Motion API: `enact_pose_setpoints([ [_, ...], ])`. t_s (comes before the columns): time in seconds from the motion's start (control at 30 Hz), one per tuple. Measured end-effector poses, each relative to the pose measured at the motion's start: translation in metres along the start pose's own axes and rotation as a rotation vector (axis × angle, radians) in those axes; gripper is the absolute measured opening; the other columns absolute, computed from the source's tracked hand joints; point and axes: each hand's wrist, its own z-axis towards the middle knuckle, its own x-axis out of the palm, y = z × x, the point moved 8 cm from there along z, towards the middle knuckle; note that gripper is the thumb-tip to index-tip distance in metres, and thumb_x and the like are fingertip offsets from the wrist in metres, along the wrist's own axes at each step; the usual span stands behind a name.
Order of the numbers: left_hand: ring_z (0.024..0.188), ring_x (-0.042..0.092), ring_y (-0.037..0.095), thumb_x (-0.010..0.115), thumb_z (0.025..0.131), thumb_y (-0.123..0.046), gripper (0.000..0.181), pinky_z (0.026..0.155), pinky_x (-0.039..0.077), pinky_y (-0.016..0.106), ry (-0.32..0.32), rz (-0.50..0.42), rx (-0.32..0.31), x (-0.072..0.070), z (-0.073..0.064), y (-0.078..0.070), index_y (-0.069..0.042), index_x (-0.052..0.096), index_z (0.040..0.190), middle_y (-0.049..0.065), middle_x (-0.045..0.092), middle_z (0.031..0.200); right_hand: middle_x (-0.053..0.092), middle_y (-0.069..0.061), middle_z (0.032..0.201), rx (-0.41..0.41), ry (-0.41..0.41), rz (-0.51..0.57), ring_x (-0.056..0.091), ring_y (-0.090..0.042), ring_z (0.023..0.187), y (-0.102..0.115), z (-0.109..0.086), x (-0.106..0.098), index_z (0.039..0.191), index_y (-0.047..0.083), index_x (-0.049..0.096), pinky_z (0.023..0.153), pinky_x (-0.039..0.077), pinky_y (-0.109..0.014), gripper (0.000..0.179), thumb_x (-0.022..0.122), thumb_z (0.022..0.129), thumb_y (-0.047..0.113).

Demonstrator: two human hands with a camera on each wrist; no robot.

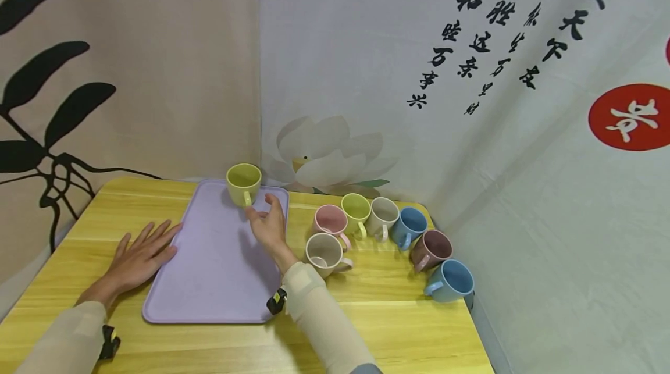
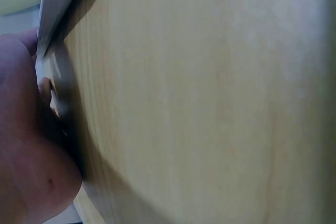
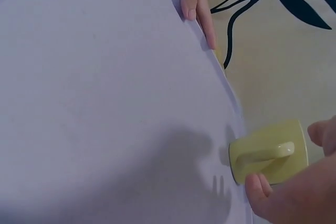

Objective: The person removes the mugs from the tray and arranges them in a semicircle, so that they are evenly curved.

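A yellow-green mug (image 1: 243, 183) stands upright at the far end of the lilac tray (image 1: 209, 298), its handle turned toward the person. My right hand (image 1: 268, 227) is just in front of this mug with its fingers loosely spread and nothing gripped. In the right wrist view, fingertips lie close beside the mug's handle (image 3: 268, 153). My left hand (image 1: 140, 259) lies flat along the tray's left edge, fingers stretched out; the thumb and fingertips reach the rim. Part of the left hand (image 2: 31, 150) also shows at the left of the left wrist view.
Right of the tray, several mugs stand in a curve on the wooden table (image 1: 398, 333): beige (image 1: 323, 253), pink (image 1: 330, 220), yellow-green (image 1: 355, 211), white (image 1: 381, 217), blue (image 1: 409, 225), dull purple (image 1: 431, 248) and another blue mug (image 1: 450, 281). A printed curtain (image 1: 335, 71) hangs behind.
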Motion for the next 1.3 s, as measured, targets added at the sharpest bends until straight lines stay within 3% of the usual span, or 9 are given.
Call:
enact_pose_setpoints([
  [0.17,0.174,-0.006,0.061,0.038,0.123,-0.046,0.067,0.13,-0.02,0.084,0.005,0.0,-0.005,0.0,0.0,0.001,-0.021,0.019,0.182,0.027,0.009,0.19,0.069,-0.018,0.154,0.0,0.066,0.064,0.081,-0.028,0.118,-0.004,0.006,0.01,0.152,0.003,0.062,0.087,0.064,-0.03,0.055,0.079,0.104,0.023],
  [0.27,0.174,-0.006,0.061,0.038,0.123,-0.047,0.067,0.13,-0.02,0.084,0.004,-0.001,-0.003,0.0,0.0,0.001,-0.021,0.019,0.182,0.027,0.009,0.19,0.073,-0.021,0.144,-0.018,0.106,0.127,0.082,-0.027,0.111,-0.003,0.008,0.016,0.146,-0.001,0.066,0.084,0.067,-0.03,0.048,0.079,0.104,0.018],
  [0.4,0.174,-0.005,0.061,0.038,0.123,-0.047,0.067,0.13,-0.019,0.085,0.0,0.001,0.003,0.0,0.0,0.001,-0.021,0.02,0.182,0.027,0.01,0.189,0.076,-0.019,0.131,0.003,0.148,0.207,0.08,-0.024,0.099,-0.003,0.009,0.024,0.144,-0.003,0.067,0.086,0.072,-0.05,0.042,0.077,0.105,0.013],
  [0.53,0.174,-0.005,0.061,0.039,0.123,-0.047,0.067,0.13,-0.019,0.085,-0.001,0.002,0.003,0.001,0.0,0.001,-0.021,0.021,0.182,0.027,0.011,0.189,0.075,-0.014,0.124,0.056,0.159,0.263,0.077,-0.03,0.096,-0.004,0.01,0.029,0.142,-0.004,0.068,0.097,0.068,-0.064,0.039,0.074,0.107,0.01],
  [0.6,0.174,-0.005,0.061,0.039,0.123,-0.047,0.067,0.13,-0.019,0.085,-0.001,0.001,0.002,0.001,0.0,0.001,-0.021,0.021,0.182,0.028,0.011,0.189,0.073,-0.012,0.12,0.068,0.144,0.266,0.075,-0.027,0.095,-0.004,0.009,0.029,0.139,-0.005,0.07,0.096,0.069,-0.059,0.035,0.074,0.106,0.008],
  [0.67,0.174,-0.005,0.06,0.039,0.123,-0.047,0.067,0.13,-0.019,0.085,-0.003,0.0,0.002,0.0,0.0,0.001,-0.02,0.021,0.182,0.028,0.011,0.189,0.071,-0.01,0.114,0.063,0.12,0.247,0.071,-0.02,0.091,-0.004,0.01,0.029,0.132,-0.007,0.073,0.089,0.07,-0.044,0.031,0.074,0.105,0.007],
  [0.8,0.174,-0.005,0.06,0.039,0.123,-0.047,0.067,0.13,-0.019,0.085,-0.003,0.001,0.0,-0.001,-0.001,0.0,-0.02,0.021,0.182,0.028,0.011,0.189,0.07,-0.006,0.097,0.039,0.064,0.191,0.062,-0.01,0.08,-0.007,0.012,0.026,0.114,-0.006,0.078,0.07,0.055,-0.021,0.019,0.076,0.102,0.008],
  [1.03,0.174,-0.005,0.06,0.038,0.123,-0.047,0.067,0.13,-0.018,0.085,-0.002,0.007,-0.003,-0.001,0.001,0.0,-0.02,0.021,0.182,0.028,0.011,0.189,0.076,0.003,0.077,-0.042,-0.026,0.016,0.07,-0.01,0.066,-0.036,0.021,0.027,0.092,0.014,0.074,0.058,0.056,-0.026,0.02,0.07,0.109,0.024],
  [1.3,0.174,-0.006,0.06,0.038,0.123,-0.046,0.067,0.13,-0.02,0.085,-0.001,0.003,0.003,0.0,0.0,0.003,-0.02,0.021,0.182,0.028,0.01,0.189,0.081,-0.004,0.081,0.047,-0.034,0.006,0.069,-0.004,0.067,-0.018,-0.01,0.008,0.09,0.01,0.074,0.06,0.049,-0.018,0.018,0.076,0.107,0.018],
])
